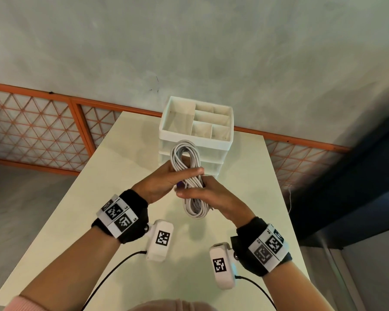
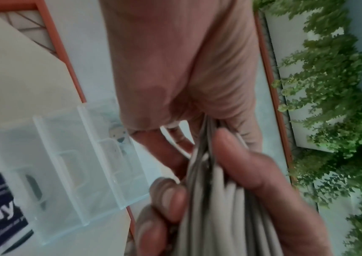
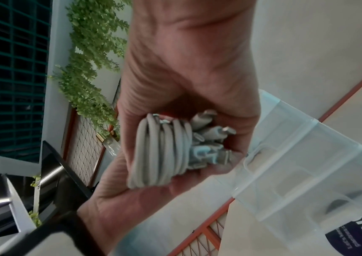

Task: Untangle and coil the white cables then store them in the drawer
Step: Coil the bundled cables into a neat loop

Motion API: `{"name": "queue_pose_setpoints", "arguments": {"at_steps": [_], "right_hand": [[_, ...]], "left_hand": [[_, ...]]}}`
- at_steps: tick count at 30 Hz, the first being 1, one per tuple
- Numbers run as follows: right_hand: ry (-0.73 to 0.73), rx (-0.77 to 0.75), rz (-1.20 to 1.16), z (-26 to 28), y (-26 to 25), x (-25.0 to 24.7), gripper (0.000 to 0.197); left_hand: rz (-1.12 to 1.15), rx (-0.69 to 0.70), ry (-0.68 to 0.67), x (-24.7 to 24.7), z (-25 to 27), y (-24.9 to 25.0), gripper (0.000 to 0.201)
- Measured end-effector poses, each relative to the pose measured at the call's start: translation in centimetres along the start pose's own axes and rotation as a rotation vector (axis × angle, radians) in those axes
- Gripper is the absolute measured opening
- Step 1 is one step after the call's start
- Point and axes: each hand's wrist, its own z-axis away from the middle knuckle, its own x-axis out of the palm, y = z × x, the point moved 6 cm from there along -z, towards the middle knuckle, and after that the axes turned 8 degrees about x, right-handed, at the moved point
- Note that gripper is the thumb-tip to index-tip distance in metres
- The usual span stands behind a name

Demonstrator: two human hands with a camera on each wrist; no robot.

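Centrally, left hand (image 1: pixel 161 184) and right hand (image 1: pixel 213 196) clamp fingers around the coiled white cables (image 1: pixel 185 158); behind, the drawer organizer's (image 1: pixel 230 129) top compartments, contents indiscernible.

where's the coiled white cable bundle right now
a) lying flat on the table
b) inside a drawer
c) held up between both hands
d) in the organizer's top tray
c: the cable bundle is off the table, gripped by the left hand and the right hand, in front of the drawer unit.
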Motion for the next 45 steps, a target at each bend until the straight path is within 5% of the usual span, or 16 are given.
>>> {"name": "queue_pose_setpoints", "arguments": {"at_steps": [4, 8, 10, 14, 18, 21, 30, 35, 42, 45], "right_hand": [[0.044, 0.012, -0.012, 0.0, 0.5, -0.1, 0.039], [-0.080, -0.034, -0.121, 0.6, 0.6, 0.6, 0.012], [-0.065, -0.026, -0.171, 0.6, 0.7, 0.9, 0.007], [0.016, 0.032, -0.157, 0.3, 1.1, 1.0, 0.010], [-0.041, 0.055, -0.056, 0.2, 1.8, 1.6, 0.027], [-0.076, 0.052, -0.050, 0.3, 1.7, 2.0, 0.028], [-0.084, 0.001, 0.031, 0.3, 1.4, 2.7, 0.025], [-0.065, 0.062, 0.050, -0.1, 2.1, 2.8, 0.028], [-0.275, 0.202, -0.080, -0.2, 2.7, 1.6, 0.002], [-0.213, 0.174, -0.153, -0.2, 2.9, 1.6, 0.006]], "left_hand": [[-0.005, -0.001, 0.027, 0.1, 0.0, -0.3, 0.017], [0.007, -0.035, -0.030, 0.4, 0.0, -0.9, 0.042], [0.046, -0.064, -0.015, 0.5, 0.0, -1.0, 0.030], [0.231, -0.138, 0.035, 0.4, -0.1, -1.8, 0.033], [0.517, -0.023, 0.030, -0.8, -0.8, -0.8, 0.054], [0.452, 0.007, 0.082, -1.2, -1.1, -0.6, 0.020], [0.432, -0.110, 0.484, -2.0, -0.9, -2.3, 0.055], [0.418, -0.135, 0.511, -2.0, -1.1, -2.6, 0.057], [0.236, 0.099, 0.570, -1.2, -1.4, -2.1, 0.056], [0.271, 0.126, 0.577, -1.0, -1.4, -1.7, 0.057]]}}
